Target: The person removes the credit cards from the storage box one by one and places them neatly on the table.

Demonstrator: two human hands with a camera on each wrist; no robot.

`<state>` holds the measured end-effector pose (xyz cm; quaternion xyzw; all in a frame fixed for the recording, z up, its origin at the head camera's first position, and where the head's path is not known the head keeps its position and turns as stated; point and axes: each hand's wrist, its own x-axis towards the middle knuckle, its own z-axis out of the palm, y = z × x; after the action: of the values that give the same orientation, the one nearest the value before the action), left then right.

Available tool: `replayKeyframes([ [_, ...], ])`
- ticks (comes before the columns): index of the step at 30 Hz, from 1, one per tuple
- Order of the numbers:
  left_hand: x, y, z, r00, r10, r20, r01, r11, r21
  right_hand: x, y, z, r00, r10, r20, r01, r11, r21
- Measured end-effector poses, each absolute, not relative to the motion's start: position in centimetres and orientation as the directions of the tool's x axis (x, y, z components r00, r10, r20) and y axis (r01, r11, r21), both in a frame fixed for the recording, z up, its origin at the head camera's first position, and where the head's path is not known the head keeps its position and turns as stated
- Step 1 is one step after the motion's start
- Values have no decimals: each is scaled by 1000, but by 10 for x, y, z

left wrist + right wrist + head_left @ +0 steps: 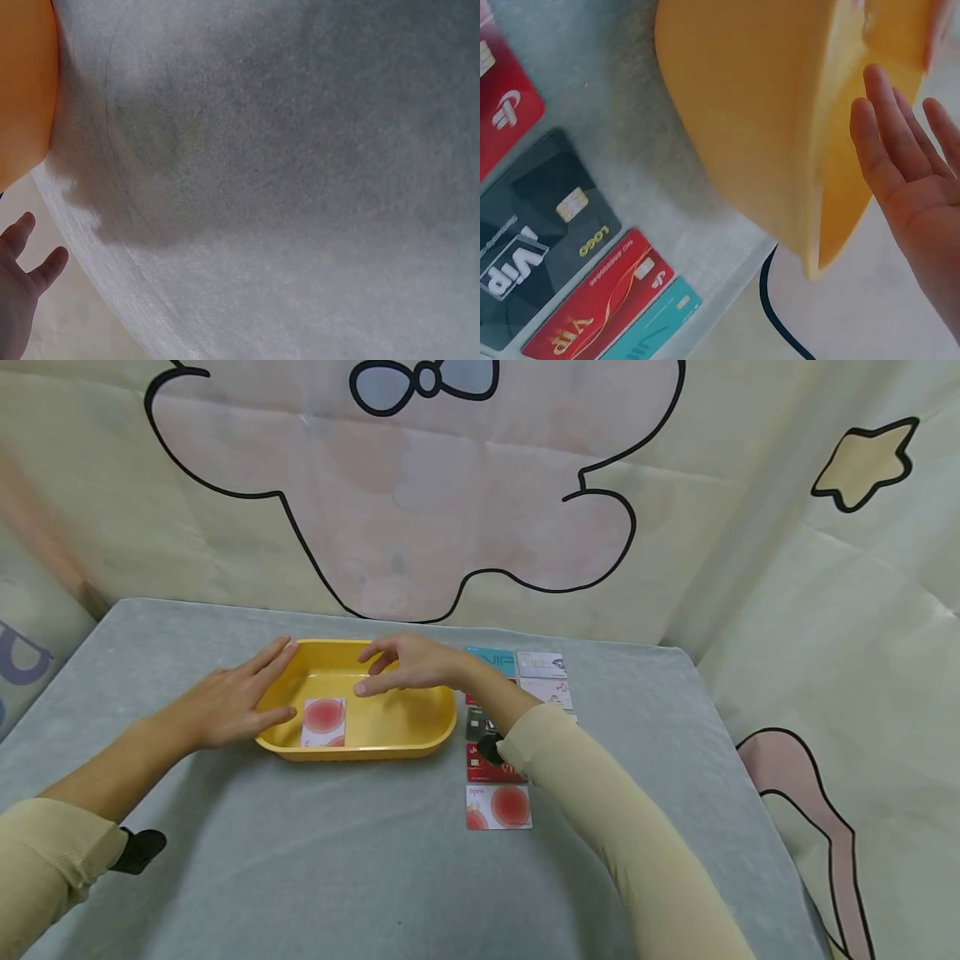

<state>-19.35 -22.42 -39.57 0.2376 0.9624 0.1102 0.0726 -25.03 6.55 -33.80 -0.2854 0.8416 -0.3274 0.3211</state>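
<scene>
A yellow tray (390,731) stands on the grey cloth with one white card with a red circle (324,717) lying at its left end. My left hand (236,697) rests at the tray's left side, fingers stretched along the rim and thumb reaching over the near left part. Over the tray's right half hovers my right hand (412,664), its fingers loosely bent with nothing between them. In the right wrist view that hand (922,202) shows an empty palm beside the tray wall (735,90). The left wrist view catches only some left fingers and an orange-yellow tray side (26,82).
Right of the tray, cards lie in two columns: a teal card (491,660), a white card (542,665), a black card (477,724), a red card (491,764) and a red-circle card (498,807) among them. My right forearm passes over some. A printed curtain (750,568) hangs behind.
</scene>
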Motion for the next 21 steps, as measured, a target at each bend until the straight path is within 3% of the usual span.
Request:
replayKeyframes([
  [14, -192, -226, -396, -870, 490, -56, 462, 849, 255, -255, 35, -349, -486, -722, -492, -345, 676, -652],
  [21, -193, -226, -397, -866, 498, -45, 472, 844, 255, -257, 25, -354, -475, -716, -511, -388, 692, -609],
])
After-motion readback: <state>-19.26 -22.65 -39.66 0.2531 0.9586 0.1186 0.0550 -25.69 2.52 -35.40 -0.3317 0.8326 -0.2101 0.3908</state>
